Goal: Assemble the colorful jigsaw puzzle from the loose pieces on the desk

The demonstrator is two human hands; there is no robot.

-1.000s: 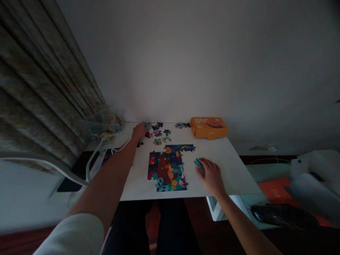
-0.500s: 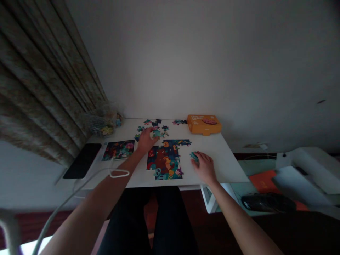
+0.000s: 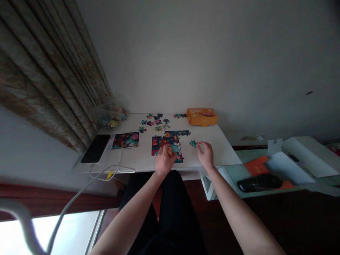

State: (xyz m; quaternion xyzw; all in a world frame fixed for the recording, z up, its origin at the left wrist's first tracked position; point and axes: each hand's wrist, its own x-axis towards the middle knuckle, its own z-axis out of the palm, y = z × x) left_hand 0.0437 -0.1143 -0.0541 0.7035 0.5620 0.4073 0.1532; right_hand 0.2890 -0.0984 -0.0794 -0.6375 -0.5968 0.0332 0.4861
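Observation:
A partly built, many-coloured jigsaw (image 3: 170, 141) lies in the middle of a white table (image 3: 217, 141). My left hand (image 3: 164, 162) rests over the jigsaw's near edge with its fingers curled; an orange bit shows at the fingertips, and I cannot tell whether it is a held piece. My right hand (image 3: 205, 154) lies to the right of the jigsaw, fingers closed on a teal piece (image 3: 193, 143) that touches the table. Several loose pieces (image 3: 155, 122) are scattered at the far side.
An orange box (image 3: 202, 116) stands at the table's back right. A printed picture card (image 3: 125, 140), a black phone (image 3: 95, 153) and a clear bag (image 3: 109, 114) sit to the left by the curtain. White cables (image 3: 111, 171) hang off the front edge. A low cluttered surface (image 3: 265, 173) is at the right.
My left hand has come back from the loose pieces at the far side to the jigsaw's near edge. The right hand has stayed by the teal piece. The camera has tilted and pulled back.

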